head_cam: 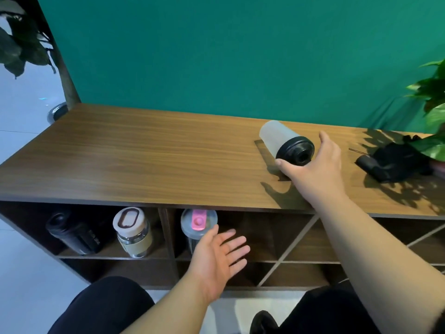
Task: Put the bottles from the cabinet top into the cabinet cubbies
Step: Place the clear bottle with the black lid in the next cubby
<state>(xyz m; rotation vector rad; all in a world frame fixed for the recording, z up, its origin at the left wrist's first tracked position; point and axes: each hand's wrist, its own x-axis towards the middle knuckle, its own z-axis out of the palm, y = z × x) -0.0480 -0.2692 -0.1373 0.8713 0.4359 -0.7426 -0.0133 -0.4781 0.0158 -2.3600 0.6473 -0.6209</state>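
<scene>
A frosted bottle (277, 136) with a black lid stands on the wooden cabinet top (144, 155) at the right. My right hand (315, 165) wraps the lid, thumb on its near edge, fingers behind its right side. My left hand (219, 256) is open, palm up, in front of the middle upper cubby, just right of a clear bottle with a pink lid (197, 222) inside it. The left cubby holds a black bottle (72, 235) and a glass bottle with a white lid (134, 232).
A black cloth or bag (395, 162) lies on the top at the far right, beside a green plant (433, 116). Diagonal-divided cubbies (301, 239) sit to the right. A green wall (216, 56) rises behind the cabinet. My dark-clad knees are at the bottom.
</scene>
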